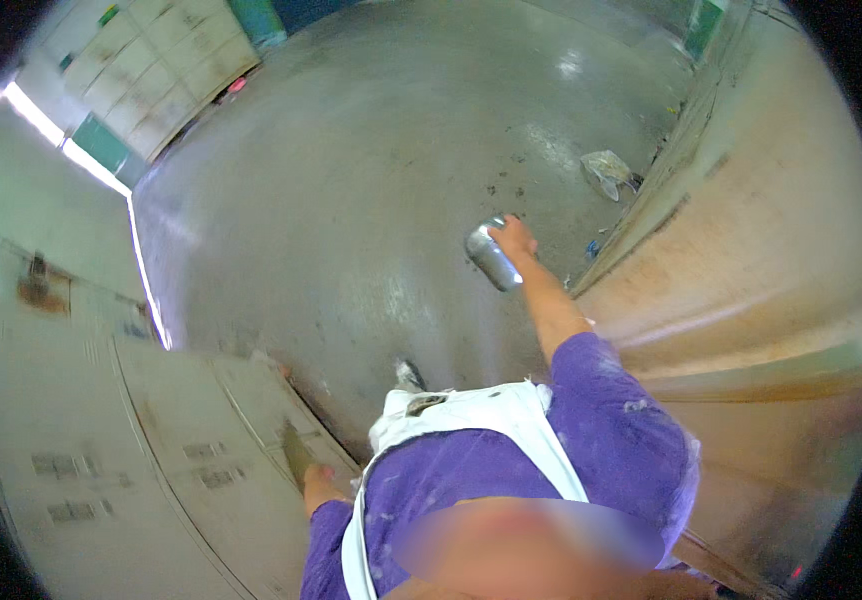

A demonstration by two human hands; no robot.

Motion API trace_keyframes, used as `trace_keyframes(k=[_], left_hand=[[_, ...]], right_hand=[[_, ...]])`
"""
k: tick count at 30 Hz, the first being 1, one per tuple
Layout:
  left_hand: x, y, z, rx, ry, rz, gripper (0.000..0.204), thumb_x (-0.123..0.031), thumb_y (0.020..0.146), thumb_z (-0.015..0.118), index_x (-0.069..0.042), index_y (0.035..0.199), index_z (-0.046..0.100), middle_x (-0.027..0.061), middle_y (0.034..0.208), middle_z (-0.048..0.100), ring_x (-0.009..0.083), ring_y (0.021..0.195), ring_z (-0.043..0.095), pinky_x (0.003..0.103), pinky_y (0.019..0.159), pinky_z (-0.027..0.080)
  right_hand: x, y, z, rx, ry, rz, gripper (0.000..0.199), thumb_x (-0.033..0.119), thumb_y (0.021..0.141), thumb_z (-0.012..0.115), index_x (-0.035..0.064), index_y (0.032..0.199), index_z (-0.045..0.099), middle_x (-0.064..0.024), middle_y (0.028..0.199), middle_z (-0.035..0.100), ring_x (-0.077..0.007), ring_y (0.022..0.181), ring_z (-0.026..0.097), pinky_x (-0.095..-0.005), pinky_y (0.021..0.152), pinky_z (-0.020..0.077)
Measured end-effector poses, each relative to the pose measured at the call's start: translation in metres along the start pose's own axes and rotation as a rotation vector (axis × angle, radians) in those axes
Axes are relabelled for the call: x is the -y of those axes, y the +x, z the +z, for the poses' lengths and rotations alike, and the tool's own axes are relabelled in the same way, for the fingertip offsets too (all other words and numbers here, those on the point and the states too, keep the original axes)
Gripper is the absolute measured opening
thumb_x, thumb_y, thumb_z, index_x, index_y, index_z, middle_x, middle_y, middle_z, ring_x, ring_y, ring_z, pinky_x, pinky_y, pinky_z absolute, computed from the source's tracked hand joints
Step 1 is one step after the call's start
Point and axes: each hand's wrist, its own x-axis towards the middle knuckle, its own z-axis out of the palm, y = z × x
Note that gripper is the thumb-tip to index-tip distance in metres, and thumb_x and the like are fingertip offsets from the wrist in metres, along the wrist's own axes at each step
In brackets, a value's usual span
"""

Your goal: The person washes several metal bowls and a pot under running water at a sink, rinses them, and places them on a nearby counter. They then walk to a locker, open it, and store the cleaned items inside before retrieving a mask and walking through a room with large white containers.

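Note:
My right arm reaches forward over the floor. In my right hand [514,238] is a shiny silver metal container [492,260], rounded at its ends and tilted; the fingers are wrapped round its upper side. I cannot make out its exact kind. My left hand [319,474] hangs low by my side, close to the pale metal lockers [151,430]. Its fingers are small and partly hidden, so whether it holds anything does not show. A white apron [461,408] covers my front over a purple shirt, and a shoe tip [409,375] shows beyond it.
Grey, worn floor [351,200] stretches ahead, with dark spots. A stained, tan wall-like surface [731,270] runs along the right. At its foot lie a crumpled clear plastic bag [608,172] and a blue scrap [592,249]. More lockers [156,70] stand at the far left.

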Motion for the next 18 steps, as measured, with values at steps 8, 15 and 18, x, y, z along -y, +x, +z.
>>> trace_keyframes(k=[8, 15, 18], left_hand=[[-0.383, 0.506, -0.196, -0.186, 0.107, 0.455, 0.036, -0.033, 0.082, 0.054, 0.000, 0.092, 0.063, 0.0199, 0.091, 0.063, 0.0354, 0.086, 0.060, 0.042, 0.073, 0.047], [-0.593, 0.692, -0.286, 0.117, 0.243, 0.462, 0.047, -0.039, 0.081, 0.057, -0.003, 0.112, 0.055, 0.0112, 0.100, 0.063, 0.0261, 0.081, 0.060, 0.040, 0.069, 0.048], [-0.592, 0.728, -0.300, 0.346, 0.400, 0.313, 0.044, -0.037, 0.083, 0.055, -0.002, 0.110, 0.056, 0.0123, 0.100, 0.063, 0.0264, 0.082, 0.060, 0.039, 0.070, 0.047]], right_hand=[[-0.091, 0.087, 0.030, 0.132, -0.181, 0.597, 0.063, 0.044, 0.072, 0.064, 0.0015, 0.118, 0.052, -0.0171, 0.120, 0.054, -0.0307, 0.113, 0.050, -0.0389, 0.091, 0.0416], [-0.068, 0.273, 0.044, 0.000, -0.118, 0.944, 0.054, 0.044, 0.071, 0.068, 0.0038, 0.106, 0.061, -0.0187, 0.111, 0.059, -0.0324, 0.104, 0.056, -0.0393, 0.085, 0.0459], [-0.041, 0.391, 0.040, 0.080, -0.121, 1.053, 0.054, 0.044, 0.073, 0.067, 0.0029, 0.107, 0.060, -0.0184, 0.111, 0.058, -0.0326, 0.105, 0.056, -0.0399, 0.085, 0.0454]])
